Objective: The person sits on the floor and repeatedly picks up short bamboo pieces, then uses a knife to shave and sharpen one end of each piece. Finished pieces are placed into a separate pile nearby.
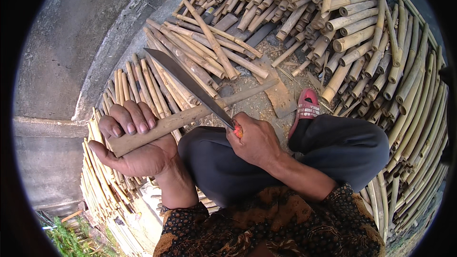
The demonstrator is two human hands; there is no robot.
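My left hand (151, 159) is palm up, its fingers curled over the thick end of a brown bamboo stick (181, 121). This stick slants up to the right and narrows toward its far end, which lies over a flat worn board (278, 96) on the ground. My right hand (258, 142) is closed round the red handle of a machete (190, 82). Its long dark blade points up and left and crosses above the stick near the middle. I cannot tell whether the blade touches the stick.
Cut bamboo poles (190, 52) lie in heaps ahead and left. A tall stack of bamboo (352, 33) curves round the right. A grey concrete wall (57, 66) stands at left. My bent legs (333, 147) and one red sandal (308, 107) are just beyond my hands.
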